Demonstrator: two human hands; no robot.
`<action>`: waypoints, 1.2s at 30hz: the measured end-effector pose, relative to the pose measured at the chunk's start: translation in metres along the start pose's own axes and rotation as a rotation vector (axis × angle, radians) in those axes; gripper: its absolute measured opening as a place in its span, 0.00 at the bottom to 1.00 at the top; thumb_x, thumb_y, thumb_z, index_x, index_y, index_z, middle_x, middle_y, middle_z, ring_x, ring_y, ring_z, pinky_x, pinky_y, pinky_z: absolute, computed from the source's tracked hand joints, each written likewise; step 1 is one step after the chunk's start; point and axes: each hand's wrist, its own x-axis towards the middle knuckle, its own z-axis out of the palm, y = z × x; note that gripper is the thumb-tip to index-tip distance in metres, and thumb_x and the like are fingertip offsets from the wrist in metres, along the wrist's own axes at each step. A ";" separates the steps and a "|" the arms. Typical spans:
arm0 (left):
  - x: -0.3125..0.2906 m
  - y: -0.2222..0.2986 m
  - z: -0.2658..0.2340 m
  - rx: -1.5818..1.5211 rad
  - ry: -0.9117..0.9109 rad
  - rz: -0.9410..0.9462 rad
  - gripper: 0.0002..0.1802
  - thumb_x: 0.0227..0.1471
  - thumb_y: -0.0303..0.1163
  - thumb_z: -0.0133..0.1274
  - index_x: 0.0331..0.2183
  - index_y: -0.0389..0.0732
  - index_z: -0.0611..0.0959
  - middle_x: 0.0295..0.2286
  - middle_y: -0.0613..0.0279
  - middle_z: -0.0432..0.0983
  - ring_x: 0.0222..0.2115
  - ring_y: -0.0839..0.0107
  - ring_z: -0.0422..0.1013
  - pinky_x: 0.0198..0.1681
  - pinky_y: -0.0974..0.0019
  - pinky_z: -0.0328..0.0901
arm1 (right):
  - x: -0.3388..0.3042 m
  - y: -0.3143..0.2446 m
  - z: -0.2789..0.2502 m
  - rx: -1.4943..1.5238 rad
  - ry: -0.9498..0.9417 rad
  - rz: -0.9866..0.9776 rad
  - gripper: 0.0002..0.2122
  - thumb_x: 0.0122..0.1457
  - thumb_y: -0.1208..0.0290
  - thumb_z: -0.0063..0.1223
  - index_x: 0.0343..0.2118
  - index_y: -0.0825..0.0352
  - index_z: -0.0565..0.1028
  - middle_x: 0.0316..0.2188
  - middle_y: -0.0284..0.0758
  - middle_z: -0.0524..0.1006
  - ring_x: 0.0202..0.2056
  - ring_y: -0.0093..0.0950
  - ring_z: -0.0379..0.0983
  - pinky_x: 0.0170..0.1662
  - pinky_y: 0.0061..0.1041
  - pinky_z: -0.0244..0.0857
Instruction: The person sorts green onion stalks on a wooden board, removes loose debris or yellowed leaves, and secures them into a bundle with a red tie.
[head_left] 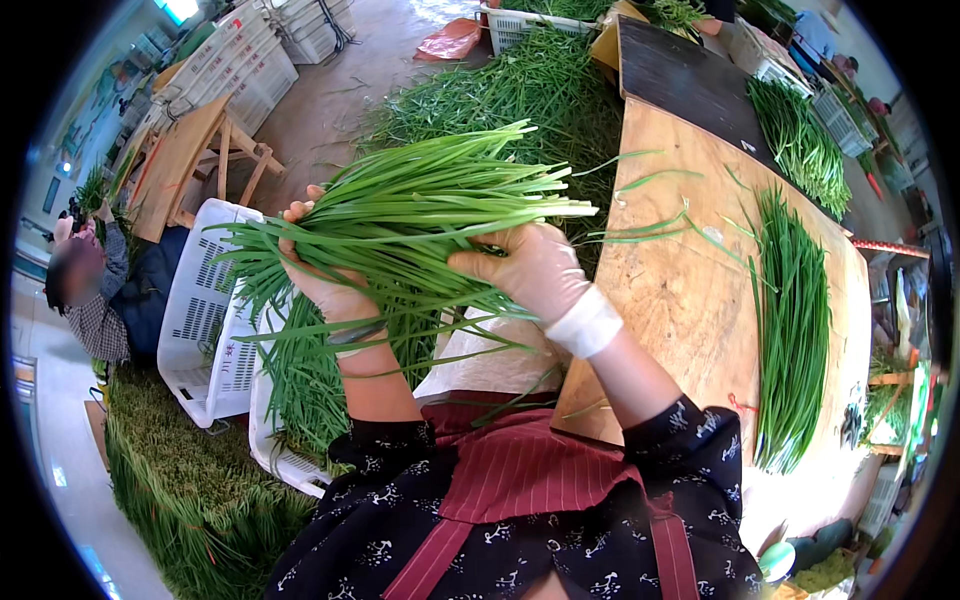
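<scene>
A thick bunch of garlic chives [430, 205] lies across both my hands in front of my chest, its pale cut ends to the right and its leaf tips drooping left. My left hand [328, 285], in a thin translucent glove, wraps round the leafy part from below, fingertips showing over the far side. My right hand [537, 268], gloved too, grips the near side by the pale ends with its thumb along the stalks. A few loose leaves dangle below. On the wooden table [680, 330] to my right rests another bunch of chives [795, 335], apart from my hands.
Beside my left arm stand a white crate [215, 365] and another holding chives. Loose greens [500, 95] heap on the floor ahead. Dense stacked chives [190, 440] fill the lower left. A person [95, 280] works at far left, near a wooden bench [185, 165].
</scene>
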 end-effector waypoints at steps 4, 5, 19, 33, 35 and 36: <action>0.001 0.001 0.015 -0.012 0.055 0.015 0.06 0.45 0.32 0.51 0.30 0.45 0.79 0.33 0.70 0.76 0.48 0.66 0.62 0.55 0.52 0.53 | -0.010 0.011 0.019 0.576 0.087 -0.006 0.09 0.50 0.71 0.56 0.32 0.71 0.77 0.30 0.38 0.78 0.32 0.22 0.73 0.38 0.18 0.65; -0.001 0.002 0.018 -0.006 0.089 0.016 0.06 0.45 0.32 0.51 0.29 0.45 0.79 0.33 0.70 0.76 0.48 0.65 0.62 0.55 0.52 0.53 | -0.013 0.012 0.019 0.714 0.069 0.016 0.08 0.51 0.73 0.54 0.32 0.72 0.76 0.30 0.37 0.78 0.32 0.22 0.73 0.38 0.18 0.65; -0.005 -0.001 0.017 0.111 0.109 -0.076 0.06 0.45 0.33 0.51 0.30 0.45 0.76 0.32 0.68 0.71 0.39 0.70 0.65 0.47 0.62 0.60 | -0.044 0.037 -0.049 1.305 0.277 0.043 0.08 0.58 0.69 0.46 0.32 0.69 0.73 0.25 0.31 0.74 0.23 0.19 0.66 0.28 0.17 0.62; 0.015 0.029 -0.035 -0.008 0.186 -0.110 0.06 0.42 0.29 0.46 0.26 0.40 0.76 0.31 0.61 0.70 0.37 0.67 0.66 0.47 0.62 0.60 | 0.012 0.092 -0.152 0.486 0.616 -0.096 0.17 0.54 0.76 0.43 0.48 0.69 0.66 0.38 0.33 0.72 0.41 0.22 0.67 0.38 0.19 0.64; 0.023 0.033 -0.044 0.041 0.277 -0.098 0.05 0.41 0.28 0.44 0.23 0.39 0.74 0.29 0.58 0.69 0.35 0.65 0.66 0.45 0.59 0.60 | 0.009 0.102 -0.118 0.214 0.355 -0.049 0.17 0.52 0.72 0.49 0.46 0.69 0.69 0.38 0.34 0.74 0.37 0.23 0.70 0.39 0.20 0.65; 0.026 0.033 -0.047 0.043 0.275 -0.130 0.04 0.41 0.28 0.44 0.23 0.39 0.73 0.28 0.59 0.69 0.34 0.65 0.66 0.45 0.59 0.60 | 0.005 0.100 -0.102 0.072 0.225 -0.029 0.17 0.51 0.70 0.52 0.45 0.68 0.70 0.37 0.34 0.75 0.35 0.24 0.71 0.40 0.20 0.65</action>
